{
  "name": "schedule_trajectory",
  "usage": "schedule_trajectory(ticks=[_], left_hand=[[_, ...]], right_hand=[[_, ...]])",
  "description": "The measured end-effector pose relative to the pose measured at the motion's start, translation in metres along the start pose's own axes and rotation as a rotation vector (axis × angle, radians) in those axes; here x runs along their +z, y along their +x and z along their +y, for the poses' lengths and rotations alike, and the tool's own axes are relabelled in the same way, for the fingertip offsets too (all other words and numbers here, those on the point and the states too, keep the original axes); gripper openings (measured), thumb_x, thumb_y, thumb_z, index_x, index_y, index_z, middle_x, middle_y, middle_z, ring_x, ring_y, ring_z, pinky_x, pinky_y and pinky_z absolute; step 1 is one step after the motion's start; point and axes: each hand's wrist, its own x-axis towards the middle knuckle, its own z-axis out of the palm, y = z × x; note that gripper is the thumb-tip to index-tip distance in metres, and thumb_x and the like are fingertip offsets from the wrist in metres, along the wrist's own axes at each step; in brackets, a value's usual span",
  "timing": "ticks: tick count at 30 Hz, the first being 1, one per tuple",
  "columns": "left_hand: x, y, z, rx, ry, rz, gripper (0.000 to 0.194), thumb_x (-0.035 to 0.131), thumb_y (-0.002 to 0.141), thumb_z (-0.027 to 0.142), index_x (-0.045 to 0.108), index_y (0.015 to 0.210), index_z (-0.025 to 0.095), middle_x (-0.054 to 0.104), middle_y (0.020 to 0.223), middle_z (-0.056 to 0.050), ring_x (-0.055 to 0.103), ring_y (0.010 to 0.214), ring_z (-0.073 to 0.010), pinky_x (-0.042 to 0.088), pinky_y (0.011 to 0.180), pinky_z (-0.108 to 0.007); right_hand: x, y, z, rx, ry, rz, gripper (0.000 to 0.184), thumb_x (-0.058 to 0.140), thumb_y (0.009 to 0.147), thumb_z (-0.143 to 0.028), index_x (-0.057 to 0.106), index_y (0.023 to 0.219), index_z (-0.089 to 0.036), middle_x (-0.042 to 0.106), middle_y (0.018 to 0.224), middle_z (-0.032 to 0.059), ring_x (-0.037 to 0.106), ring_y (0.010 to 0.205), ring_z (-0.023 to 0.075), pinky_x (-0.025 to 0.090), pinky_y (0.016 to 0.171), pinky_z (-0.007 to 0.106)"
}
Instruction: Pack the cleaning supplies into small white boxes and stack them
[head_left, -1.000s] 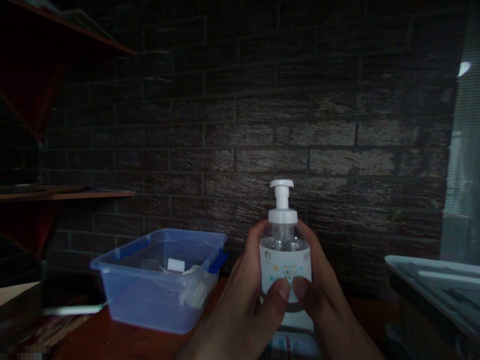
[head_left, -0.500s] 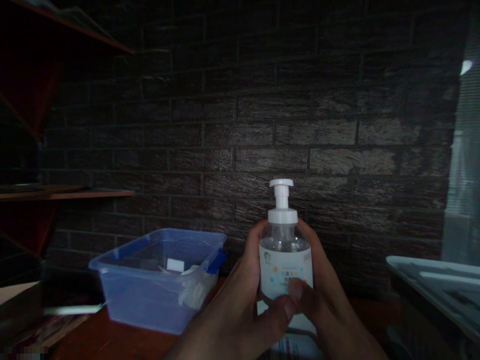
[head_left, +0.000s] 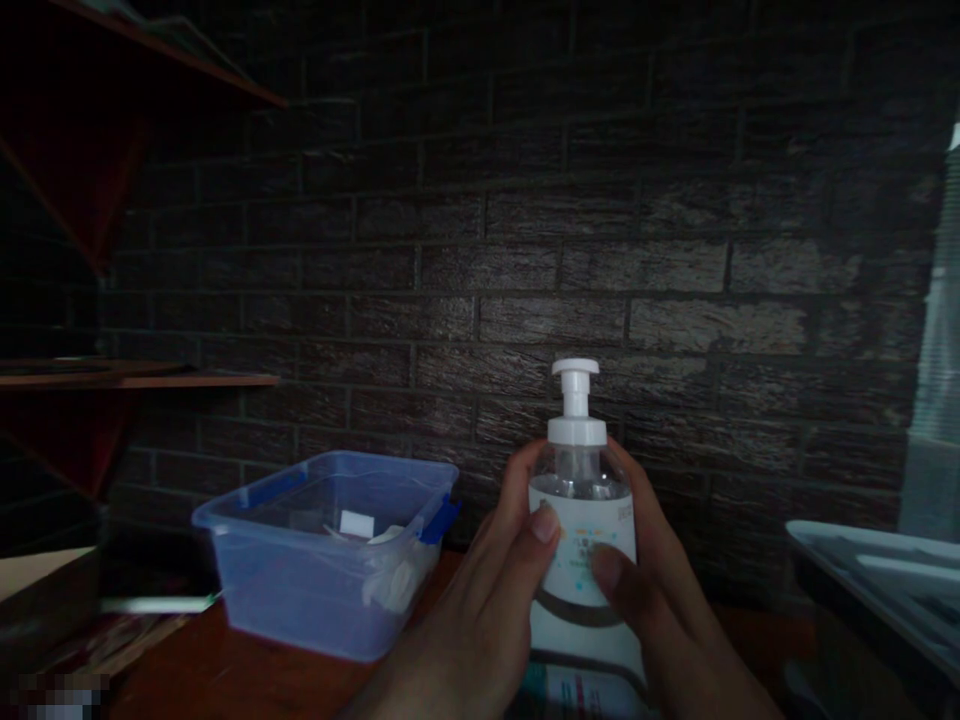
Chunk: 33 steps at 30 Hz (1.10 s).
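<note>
A clear pump bottle [head_left: 576,520] with a white pump head and a white printed label stands upright between my hands. My left hand [head_left: 495,570] wraps its left side, the thumb lying on the upper part of the label. From the right, my right hand [head_left: 667,590] closes round it, with its thumb pressed on the label's middle. The fingers behind the bottle are mostly hidden. Below and partly behind my hands lies a white item with printed text [head_left: 585,690], cut off by the lower edge.
A translucent blue plastic bin [head_left: 300,590] with white things inside stands on the reddish-brown tabletop [head_left: 187,665] to the left. A lidded container [head_left: 877,580] is at right. Wooden shelves [head_left: 187,380] jut out at left, and a dark brick wall [head_left: 465,220] rises behind.
My left thumb has moved up onto the upper label, and my right thumb now sits apart from it. The view has turned slightly left, so surroundings appear shifted right.
</note>
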Motion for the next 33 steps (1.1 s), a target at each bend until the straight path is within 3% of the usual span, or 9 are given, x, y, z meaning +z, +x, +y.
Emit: schedule_trajectory(ticks=[6, 10, 13, 17, 29, 33], left_hand=[[0.001, -0.001, 0.006, 0.008, 0.006, 0.017, 0.050, 0.032, 0.108, 0.050, 0.030, 0.156, 0.036, 0.046, 0.157, -0.003, 0.045, 0.141, -0.0282, 0.035, 0.116, -0.046], [0.002, -0.001, 0.010, 0.081, 0.038, -0.026, 0.063, 0.050, 0.101, 0.052, 0.029, 0.156, 0.031, 0.049, 0.153, -0.007, 0.049, 0.135, -0.0316, 0.039, 0.111, -0.046], [0.001, 0.000, 0.013, 0.094, 0.048, -0.056, 0.072, 0.055, 0.097, 0.054, 0.024, 0.157, 0.030, 0.049, 0.151, -0.010, 0.053, 0.129, -0.0326, 0.044, 0.105, -0.048], [-0.002, -0.001, 0.013, 0.100, 0.100, -0.123, 0.072, 0.055, 0.098, 0.051, 0.018, 0.158, 0.033, 0.048, 0.151, -0.010, 0.056, 0.123, -0.0299, 0.048, 0.099, -0.046], [-0.008, 0.004, 0.016, 0.130, 0.245, -0.188, 0.078, 0.061, 0.096, 0.029, 0.011, 0.155, 0.036, 0.058, 0.130, -0.010, 0.063, 0.110, -0.0272, 0.056, 0.092, -0.044], [-0.007, 0.007, 0.015, 0.153, 0.218, -0.232, 0.087, 0.065, 0.091, 0.025, 0.007, 0.155, 0.035, 0.059, 0.128, -0.010, 0.066, 0.102, -0.0259, 0.058, 0.082, -0.039]], right_hand=[[0.000, -0.013, -0.003, 0.068, -0.045, -0.053, 0.092, 0.071, 0.091, -0.045, 0.014, 0.162, -0.040, 0.052, 0.151, 0.0068, 0.063, 0.123, 0.0309, 0.054, 0.100, 0.046], [-0.005, -0.006, 0.002, 0.016, -0.055, 0.005, 0.080, 0.063, 0.092, -0.059, 0.028, 0.160, -0.038, 0.053, 0.151, 0.0061, 0.059, 0.129, 0.0345, 0.054, 0.099, 0.049], [-0.010, 0.003, 0.005, 0.002, -0.010, 0.000, 0.083, 0.058, 0.089, -0.068, 0.030, 0.160, -0.033, 0.066, 0.136, 0.0094, 0.067, 0.115, 0.0358, 0.057, 0.090, 0.050], [-0.009, 0.007, 0.003, 0.010, 0.017, -0.023, 0.086, 0.059, 0.089, -0.067, 0.026, 0.161, -0.032, 0.068, 0.131, 0.0105, 0.070, 0.108, 0.0342, 0.058, 0.086, 0.047], [0.001, 0.003, -0.010, -0.052, 0.009, -0.052, 0.091, 0.064, 0.084, -0.070, 0.027, 0.158, -0.033, 0.053, 0.150, 0.0111, 0.064, 0.120, 0.0372, 0.060, 0.082, 0.046], [-0.001, 0.005, -0.002, -0.025, 0.026, 0.013, 0.090, 0.065, 0.082, -0.069, 0.033, 0.158, -0.032, 0.063, 0.139, 0.0105, 0.064, 0.119, 0.0383, 0.058, 0.086, 0.048]])
